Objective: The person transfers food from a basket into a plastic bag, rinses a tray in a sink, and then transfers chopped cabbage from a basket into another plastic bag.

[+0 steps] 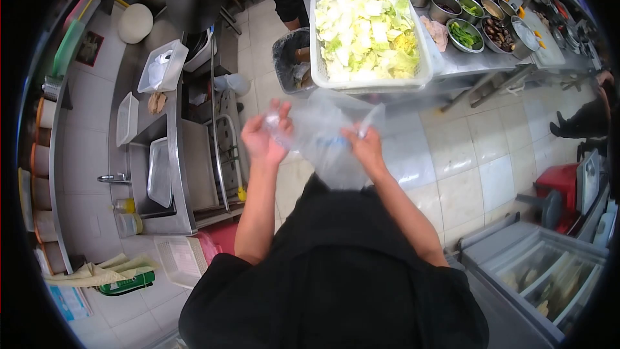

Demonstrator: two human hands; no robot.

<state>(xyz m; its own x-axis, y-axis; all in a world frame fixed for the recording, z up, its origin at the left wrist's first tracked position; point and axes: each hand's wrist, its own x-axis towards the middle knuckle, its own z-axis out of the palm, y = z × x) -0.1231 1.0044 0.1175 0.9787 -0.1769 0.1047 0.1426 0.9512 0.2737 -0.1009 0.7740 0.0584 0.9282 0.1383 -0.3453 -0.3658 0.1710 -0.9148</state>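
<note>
Both hands hold a clear plastic bag in front of the chest.
The left hand pinches one top corner of the bag, the right hand the other; it hangs between them, below the basket of cabbage.

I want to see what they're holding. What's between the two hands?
A clear plastic bag stretches between the left hand and the right hand, each gripping a side. The head view shows it, just in front of the white basket of cabbage.
</note>
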